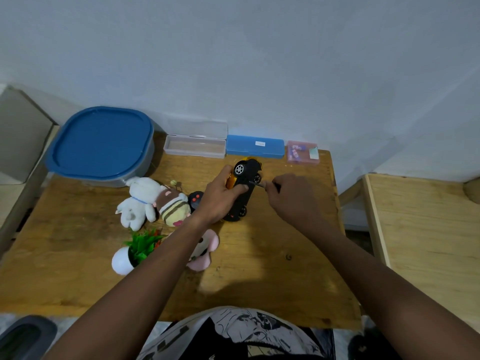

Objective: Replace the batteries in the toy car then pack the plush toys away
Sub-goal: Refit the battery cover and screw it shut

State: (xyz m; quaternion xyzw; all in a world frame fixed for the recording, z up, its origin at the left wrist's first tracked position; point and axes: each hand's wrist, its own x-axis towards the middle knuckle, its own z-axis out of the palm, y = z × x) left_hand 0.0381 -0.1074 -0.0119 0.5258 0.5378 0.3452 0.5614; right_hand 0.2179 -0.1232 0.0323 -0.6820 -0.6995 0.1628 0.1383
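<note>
Wooden table (259, 268) against a pale wall: battery swap just starting.

Left hand (220, 198) grips the toy car (245, 188) on its side above the table, underside showing; right hand (291, 196) pinches a screwdriver (259, 185) at the chassis (cover apparently not yet off). Three plush toys, white (137, 201), striped (172, 206) and pink (205, 250), lie unpacked by one lidded blue tub (100, 144).

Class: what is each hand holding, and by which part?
Left hand grips the toy car around its yellow body, underside exposed. Right hand holds a screwdriver by its handle, tip at the underside.
</note>
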